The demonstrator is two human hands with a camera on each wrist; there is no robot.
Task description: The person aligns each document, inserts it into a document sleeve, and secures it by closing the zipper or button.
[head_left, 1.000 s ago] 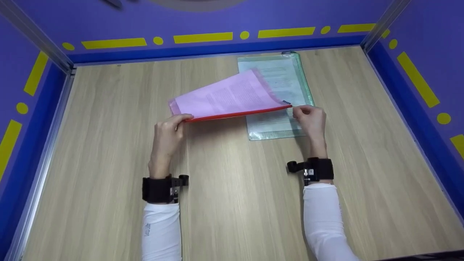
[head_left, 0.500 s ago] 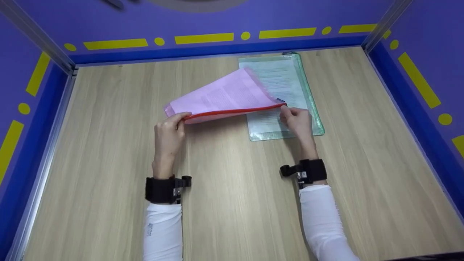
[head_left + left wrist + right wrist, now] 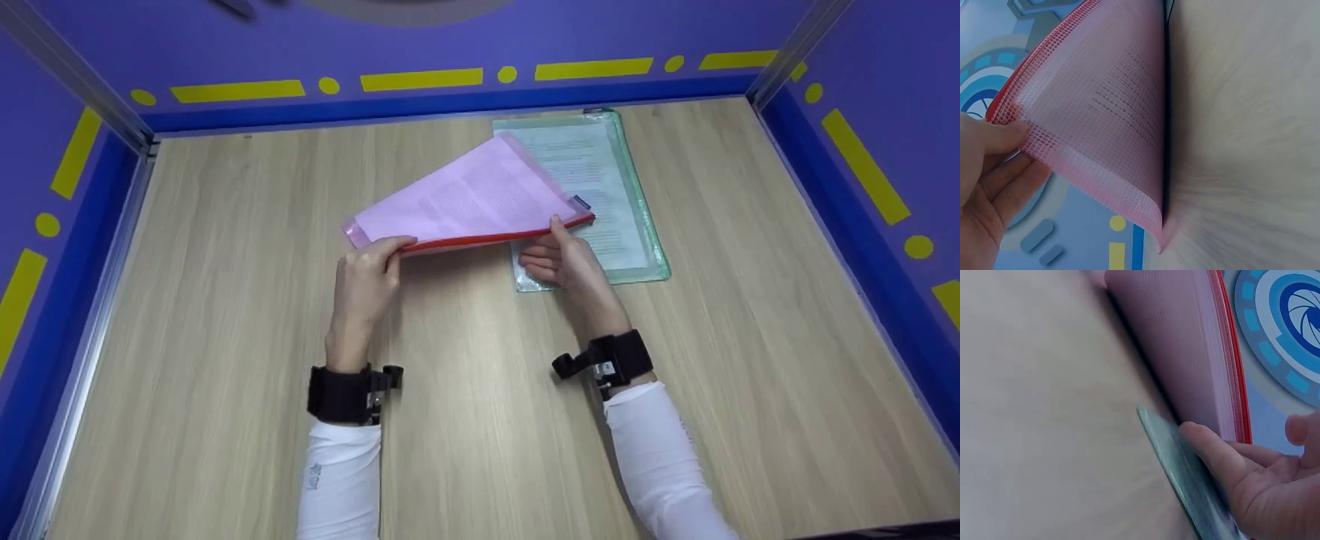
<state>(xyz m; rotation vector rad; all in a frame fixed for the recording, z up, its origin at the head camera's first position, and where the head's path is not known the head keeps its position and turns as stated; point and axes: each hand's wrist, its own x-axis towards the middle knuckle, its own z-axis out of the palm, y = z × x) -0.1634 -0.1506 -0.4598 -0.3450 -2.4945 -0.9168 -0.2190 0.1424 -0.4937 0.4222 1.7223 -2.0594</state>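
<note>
A pink mesh zip document pouch (image 3: pixel 480 191) with a printed sheet inside is tilted up along its red zipper edge; its far side stays low. My left hand (image 3: pixel 367 281) pinches the near left corner, thumb on the mesh in the left wrist view (image 3: pixel 1002 174). My right hand (image 3: pixel 577 266) is at the right part of the red edge. Its thumb overlaps that edge in the head view, and its fairly straight fingers (image 3: pixel 1224 461) reach against the underside in the right wrist view. Partly covered by the pink pouch, a green zip pouch (image 3: pixel 626 187) holding printed paper lies on the table.
The wood-grain table (image 3: pixel 465 420) is bounded by a purple back wall (image 3: pixel 420 45) and side walls with yellow marks. Each wrist wears a black strap with a small camera (image 3: pixel 341 394). The green pouch sits near the back edge.
My right hand has moved left from the zipper's right end, turning so its fingers come under the pouch. My left hand has shifted slightly right, still pinching the corner.
</note>
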